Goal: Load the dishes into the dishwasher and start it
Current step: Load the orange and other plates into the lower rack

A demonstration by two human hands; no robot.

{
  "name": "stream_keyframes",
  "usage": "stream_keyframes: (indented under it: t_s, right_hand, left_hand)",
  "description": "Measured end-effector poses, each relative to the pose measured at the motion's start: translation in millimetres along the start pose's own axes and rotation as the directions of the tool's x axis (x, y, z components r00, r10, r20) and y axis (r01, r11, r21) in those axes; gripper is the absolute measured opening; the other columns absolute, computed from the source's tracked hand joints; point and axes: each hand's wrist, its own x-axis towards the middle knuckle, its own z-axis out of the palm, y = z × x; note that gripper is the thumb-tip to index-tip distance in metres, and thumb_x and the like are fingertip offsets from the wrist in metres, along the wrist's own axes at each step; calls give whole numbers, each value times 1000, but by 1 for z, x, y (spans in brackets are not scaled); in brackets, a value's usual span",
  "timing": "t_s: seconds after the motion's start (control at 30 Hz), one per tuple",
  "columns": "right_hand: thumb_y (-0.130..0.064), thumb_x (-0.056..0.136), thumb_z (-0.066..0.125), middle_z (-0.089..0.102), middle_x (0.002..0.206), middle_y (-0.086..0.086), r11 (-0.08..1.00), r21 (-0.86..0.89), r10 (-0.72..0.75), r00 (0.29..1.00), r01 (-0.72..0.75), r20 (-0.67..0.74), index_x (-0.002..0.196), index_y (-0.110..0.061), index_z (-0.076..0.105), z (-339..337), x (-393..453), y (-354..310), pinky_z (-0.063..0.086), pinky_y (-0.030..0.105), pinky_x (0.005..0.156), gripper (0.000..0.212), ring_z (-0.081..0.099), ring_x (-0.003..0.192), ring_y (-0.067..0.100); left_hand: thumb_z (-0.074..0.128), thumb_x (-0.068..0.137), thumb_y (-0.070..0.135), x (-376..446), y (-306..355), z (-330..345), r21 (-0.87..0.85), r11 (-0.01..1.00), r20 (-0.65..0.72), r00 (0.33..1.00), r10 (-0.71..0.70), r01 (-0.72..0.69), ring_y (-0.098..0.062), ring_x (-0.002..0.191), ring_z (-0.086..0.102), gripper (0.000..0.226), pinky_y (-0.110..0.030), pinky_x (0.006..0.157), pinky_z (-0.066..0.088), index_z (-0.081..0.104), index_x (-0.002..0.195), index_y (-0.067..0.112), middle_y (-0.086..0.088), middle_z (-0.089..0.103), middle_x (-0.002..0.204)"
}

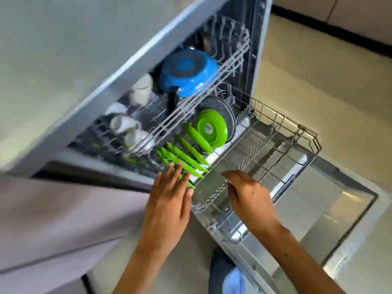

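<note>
Green plates (186, 158) beside left hand (167, 200)

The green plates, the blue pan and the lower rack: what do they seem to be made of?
The flat green plates look like plastic: one even bright colour with a soft sheen. The round blue pan, lying upside down, is probably enamelled or coated metal, glossy with a dark base disc. The grey wire lower rack appears to be thin metal wire, probably coated, judging by its dull finish.
</note>
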Motion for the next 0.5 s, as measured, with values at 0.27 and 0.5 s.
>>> stream_keyframes:
  t_s: [0.27,0.5]
  right_hand:
    - [-25,88,41,67,104,4,910,121,-385,916,398,-116,105,-11,65,-114,-130,-239,52,32,65,33,65,88,24]
    - [-30,90,41,66,109,4,632,343,-753,656,695,59,109,-12,66,-110,-239,-408,52,30,76,36,65,94,22]
  left_hand:
    - [38,93,25,-237,37,-224,27,941,-261,911,-320,339,-29,131,43,43,-39,108,27,62,122,5,-15,50,138]
    - [39,89,25,-466,56,-307,-62,611,-473,516,-714,789,-31,127,45,45,-36,110,19,63,119,3,-16,52,136]
